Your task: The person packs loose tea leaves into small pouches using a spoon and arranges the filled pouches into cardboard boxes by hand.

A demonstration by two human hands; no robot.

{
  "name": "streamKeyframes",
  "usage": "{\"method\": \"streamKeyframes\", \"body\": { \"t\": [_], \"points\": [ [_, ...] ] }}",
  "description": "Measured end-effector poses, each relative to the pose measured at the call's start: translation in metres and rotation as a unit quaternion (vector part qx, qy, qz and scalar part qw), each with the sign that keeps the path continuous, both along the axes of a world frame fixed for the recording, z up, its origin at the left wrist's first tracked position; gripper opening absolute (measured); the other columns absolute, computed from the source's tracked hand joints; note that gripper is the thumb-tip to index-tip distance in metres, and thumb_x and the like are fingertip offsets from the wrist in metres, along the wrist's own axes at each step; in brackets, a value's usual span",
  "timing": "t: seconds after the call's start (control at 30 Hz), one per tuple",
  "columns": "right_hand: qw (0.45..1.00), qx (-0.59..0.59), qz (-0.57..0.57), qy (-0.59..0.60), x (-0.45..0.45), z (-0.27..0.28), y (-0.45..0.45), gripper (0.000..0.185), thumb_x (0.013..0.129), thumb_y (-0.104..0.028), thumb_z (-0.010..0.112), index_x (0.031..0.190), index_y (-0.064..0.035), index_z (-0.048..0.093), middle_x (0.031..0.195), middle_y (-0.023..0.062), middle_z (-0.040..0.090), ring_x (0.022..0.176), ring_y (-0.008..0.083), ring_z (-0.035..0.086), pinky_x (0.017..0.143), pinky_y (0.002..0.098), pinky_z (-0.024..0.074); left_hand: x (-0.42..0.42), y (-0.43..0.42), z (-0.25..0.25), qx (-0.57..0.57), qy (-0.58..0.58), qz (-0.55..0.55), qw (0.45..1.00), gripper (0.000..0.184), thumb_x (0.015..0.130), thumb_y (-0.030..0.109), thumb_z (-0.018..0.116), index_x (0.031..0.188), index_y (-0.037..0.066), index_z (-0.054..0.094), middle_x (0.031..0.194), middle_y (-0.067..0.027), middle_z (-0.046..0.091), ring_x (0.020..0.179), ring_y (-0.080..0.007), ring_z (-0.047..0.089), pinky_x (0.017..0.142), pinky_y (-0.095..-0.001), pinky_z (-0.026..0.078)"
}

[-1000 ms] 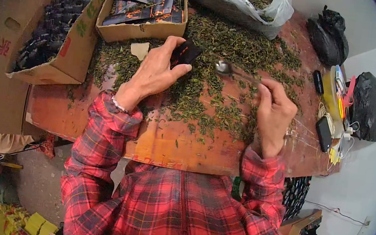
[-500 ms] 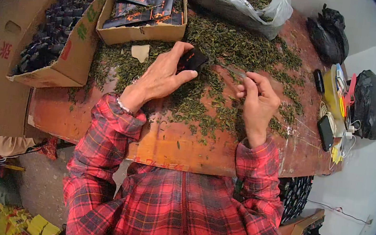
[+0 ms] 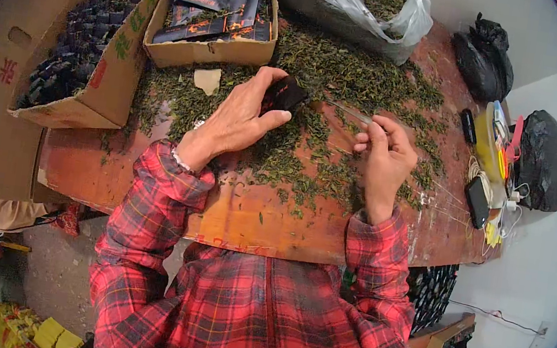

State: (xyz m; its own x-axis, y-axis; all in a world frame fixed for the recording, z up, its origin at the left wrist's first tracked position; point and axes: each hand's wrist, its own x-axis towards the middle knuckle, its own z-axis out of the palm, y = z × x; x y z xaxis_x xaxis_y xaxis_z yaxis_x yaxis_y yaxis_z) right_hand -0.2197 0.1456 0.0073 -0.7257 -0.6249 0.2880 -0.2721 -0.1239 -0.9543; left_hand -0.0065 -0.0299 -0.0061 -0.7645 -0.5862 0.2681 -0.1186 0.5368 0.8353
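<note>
The wooden table (image 3: 256, 231) before you is the largest thing, and a wide layer of loose dark-green leaves (image 3: 349, 74) lies over much of it. At your left stands the long cardboard box (image 3: 84, 111), open on top and packed with many small dark packets. At the far side, the clear plastic bag (image 3: 399, 48) stands open, and you can see more leaves in it. Two black plastic bags are at the right side. The small cardboard box (image 3: 217, 53) is beside the long one; it is open, and dark packets with orange marks lie flat in it, with some leaves among them.

Your left hand (image 3: 232, 121) is above the leaves, near the small box. Its thumb and forefinger are parted like a letter C, and they hold the black pouch (image 3: 285, 95) between them. The other fingers are mostly hidden, so I cannot tell how they are bent. What is inside the pouch I also cannot see.

Your right hand (image 3: 388, 162) is near the middle of the table. Its thumb and forefinger are pressed together on the handle of the thin spoon (image 3: 350, 111), and the other fingers are curled in. The spoon points to the pouch, but its far end is not clear, so I cannot tell if it touches. The smallest is the pale scrap (image 3: 207, 81), just beside the small box.
</note>
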Motion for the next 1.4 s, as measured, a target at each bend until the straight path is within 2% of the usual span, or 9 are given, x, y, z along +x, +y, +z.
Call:
{"method": "streamKeyframes", "body": {
  "t": [0.17, 0.27, 0.67, 0.93, 1.4],
  "points": [
    [1.0, 0.0, -0.008, 0.006, -0.002, 0.002, 0.002, 0.015, 0.102, -0.003, 0.066, 0.112, 0.0053, 0.073, 0.091, 0.01, 0.076, 0.074, 0.0125, 0.072, 0.063, 0.0259, 0.0601, 0.0, 0.0, -0.003, -0.049, 0.015, 0.032, 0.998, 0.063, 0.092, 0.032, 0.076, 0.141, 0.002, 0.049, 0.119, -0.0209, 0.065, 0.111, -0.0375, 0.065, 0.097, -0.0442, 0.05],
    [1.0, -0.003, -0.006, 0.007, -0.003, 0.004, 0.003, 0.015, 0.103, -0.003, 0.065, 0.113, 0.0054, 0.072, 0.09, 0.0096, 0.076, 0.073, 0.0128, 0.072, 0.063, 0.026, 0.0601, -0.001, -0.003, -0.005, -0.124, 0.058, 0.045, 0.99, 0.061, 0.089, 0.028, 0.078, 0.138, 0.001, 0.054, 0.121, -0.0189, 0.061, 0.114, -0.0365, 0.062, 0.099, -0.0429, 0.049],
    [0.999, -0.021, -0.024, 0.017, -0.004, 0.033, 0.013, 0.016, 0.103, -0.003, 0.066, 0.115, 0.0064, 0.071, 0.088, 0.0109, 0.074, 0.075, 0.0144, 0.072, 0.064, 0.0275, 0.0605, 0.003, 0.0, 0.005, -0.105, 0.064, 0.084, 0.989, 0.061, 0.083, 0.022, 0.084, 0.134, 0.0, 0.059, 0.114, -0.0177, 0.061, 0.111, -0.0356, 0.062, 0.1, -0.0416, 0.049],
    [0.997, -0.045, -0.018, 0.066, 0.002, 0.066, 0.02, 0.015, 0.102, -0.001, 0.065, 0.114, 0.0061, 0.071, 0.092, 0.0123, 0.076, 0.075, 0.0143, 0.072, 0.062, 0.0276, 0.0604, 0.002, 0.001, 0.004, -0.107, 0.067, 0.091, 0.988, 0.061, 0.082, 0.021, 0.084, 0.133, -0.002, 0.059, 0.116, -0.0189, 0.062, 0.113, -0.0375, 0.063, 0.1, -0.0428, 0.051],
    [0.994, 0.001, 0.031, 0.109, 0.011, 0.088, 0.014, 0.013, 0.101, 0.0, 0.067, 0.112, 0.0055, 0.073, 0.091, 0.0104, 0.075, 0.074, 0.0132, 0.072, 0.062, 0.0263, 0.0601, -0.001, 0.004, -0.003, -0.141, 0.071, 0.086, 0.984, 0.062, 0.082, 0.019, 0.086, 0.133, 0.0, 0.058, 0.118, -0.0195, 0.061, 0.113, -0.0408, 0.062, 0.098, -0.0451, 0.051]
  ]
}}
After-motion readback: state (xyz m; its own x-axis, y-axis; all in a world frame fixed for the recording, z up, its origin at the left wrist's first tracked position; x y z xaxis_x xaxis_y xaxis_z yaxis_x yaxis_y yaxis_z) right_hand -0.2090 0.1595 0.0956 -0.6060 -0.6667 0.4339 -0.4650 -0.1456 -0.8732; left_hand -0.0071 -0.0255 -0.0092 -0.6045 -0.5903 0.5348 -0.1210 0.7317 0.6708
